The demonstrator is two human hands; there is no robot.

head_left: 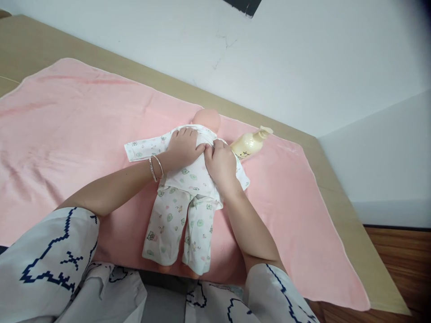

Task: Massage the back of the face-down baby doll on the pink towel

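Note:
A baby doll (206, 118) lies on its back on a pink towel (84, 121), dressed in a white printed top and trousers (175, 224). My left hand (183, 146) rests on the doll's chest, fingers curled into the top's fabric near the collar; a bracelet circles that wrist. My right hand (220, 160) pinches the same top on the doll's other side. One empty sleeve (144, 148) lies spread out to the left. Only the top of the doll's head shows above my hands.
A cream pump bottle (251, 142) lies on its side on the towel just right of the doll's head. The towel covers a tan surface (340, 197) against a white wall. Wooden floor (404, 260) shows at the right.

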